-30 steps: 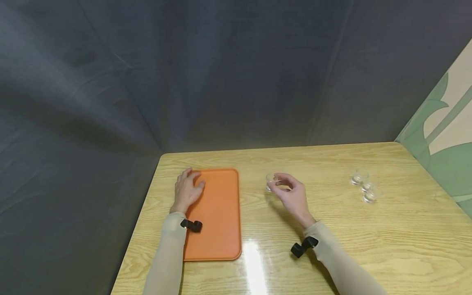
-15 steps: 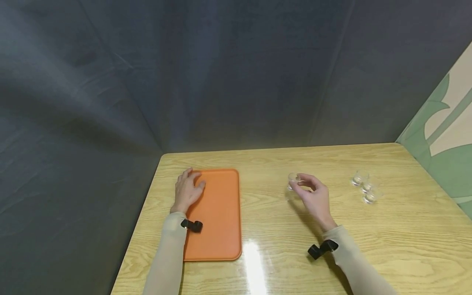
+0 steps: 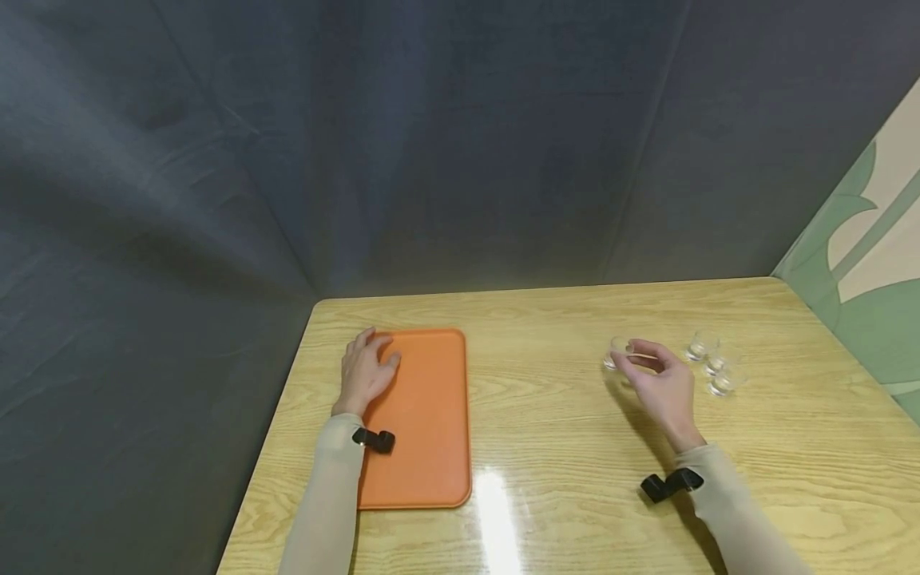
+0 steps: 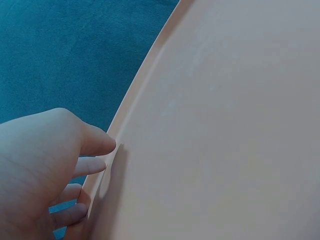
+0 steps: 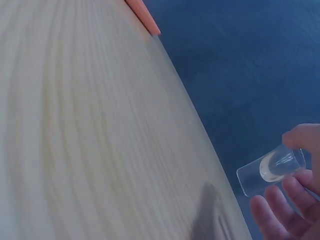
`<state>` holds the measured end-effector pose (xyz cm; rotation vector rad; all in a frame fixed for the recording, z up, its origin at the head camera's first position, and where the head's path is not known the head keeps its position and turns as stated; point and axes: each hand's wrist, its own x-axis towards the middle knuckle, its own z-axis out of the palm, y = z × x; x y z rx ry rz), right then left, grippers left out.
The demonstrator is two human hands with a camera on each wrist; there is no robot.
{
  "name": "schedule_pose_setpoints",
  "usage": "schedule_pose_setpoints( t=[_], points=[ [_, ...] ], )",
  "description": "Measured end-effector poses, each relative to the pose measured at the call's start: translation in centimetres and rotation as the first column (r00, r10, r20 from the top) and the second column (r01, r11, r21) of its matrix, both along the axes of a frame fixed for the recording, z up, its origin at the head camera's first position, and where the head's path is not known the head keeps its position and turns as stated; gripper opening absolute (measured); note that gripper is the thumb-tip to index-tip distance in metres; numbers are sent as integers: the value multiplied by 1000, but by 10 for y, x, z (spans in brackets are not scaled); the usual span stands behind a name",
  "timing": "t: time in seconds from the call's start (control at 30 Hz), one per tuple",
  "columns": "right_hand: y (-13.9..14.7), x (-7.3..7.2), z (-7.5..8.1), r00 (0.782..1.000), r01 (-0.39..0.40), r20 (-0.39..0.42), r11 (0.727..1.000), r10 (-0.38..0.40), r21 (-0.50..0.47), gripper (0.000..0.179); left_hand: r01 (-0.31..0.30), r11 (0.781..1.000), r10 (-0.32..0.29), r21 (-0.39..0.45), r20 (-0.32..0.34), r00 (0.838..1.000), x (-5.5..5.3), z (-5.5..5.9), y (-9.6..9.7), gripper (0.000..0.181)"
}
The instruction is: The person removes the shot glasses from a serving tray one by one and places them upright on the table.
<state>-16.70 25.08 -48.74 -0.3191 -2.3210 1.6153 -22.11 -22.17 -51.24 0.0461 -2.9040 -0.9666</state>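
Observation:
A small clear shot glass (image 3: pixel 615 352) is pinched near its rim between the thumb and fingers of my right hand (image 3: pixel 663 391). It is held upright close over the table, with a shadow nearby. In the right wrist view the thick base of the glass (image 5: pixel 253 178) points toward the table. Just right of this hand, three similar shot glasses (image 3: pixel 715 365) stand in a tight group. My left hand (image 3: pixel 364 374) lies at the left rim of an orange tray (image 3: pixel 424 423). Its fingers are loosely bent, with thumb and fingertips right at the rim in the left wrist view.
The light wooden table (image 3: pixel 546 463) ends at a dark cloth curtain (image 3: pixel 460 160) behind and on the left. A wall with a green leaf pattern (image 3: pixel 862 263) borders its right side. A wrist camera (image 3: pixel 672 484) is strapped to each sleeve.
My right hand has moved steadily rightward with the shot glass, away from the tray and closer to the other three glasses. The left hand and tray have stayed in place.

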Motion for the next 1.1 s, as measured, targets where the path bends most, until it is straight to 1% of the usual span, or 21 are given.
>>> schedule_pose_setpoints(
  t=[0.23,0.4,0.6,0.73,0.83,0.9,1.0,1.1],
  points=[
    [29,-3,1,999,45,-18,998,-44,46,47,-13,1000,13,12,8,1000,0,-1,-1,46],
    [49,-3,4,998,68,-4,994,-68,88,50,-10,1000,10,13,6,1000,0,-1,0,46],
    [69,-1,7,994,87,50,988,-94,130,54,-8,1000,8,3,10,1000,0,0,0,46],
    [76,0,9,991,94,78,981,-108,172,58,-8,1000,8,5,0,1000,0,0,0,45],
    [79,2,9,989,97,94,975,-117,202,60,-7,1000,7,8,4,1000,1,0,0,46],
    [80,4,9,990,90,87,965,-114,245,59,-6,1000,6,8,9,1000,1,0,1,46],
    [82,6,6,992,62,86,939,-96,339,60,-6,1000,6,10,14,1000,1,0,1,47],
    [84,8,3,990,35,110,914,-87,405,59,-4,1000,4,13,12,1000,1,1,1,46]
  ],
)
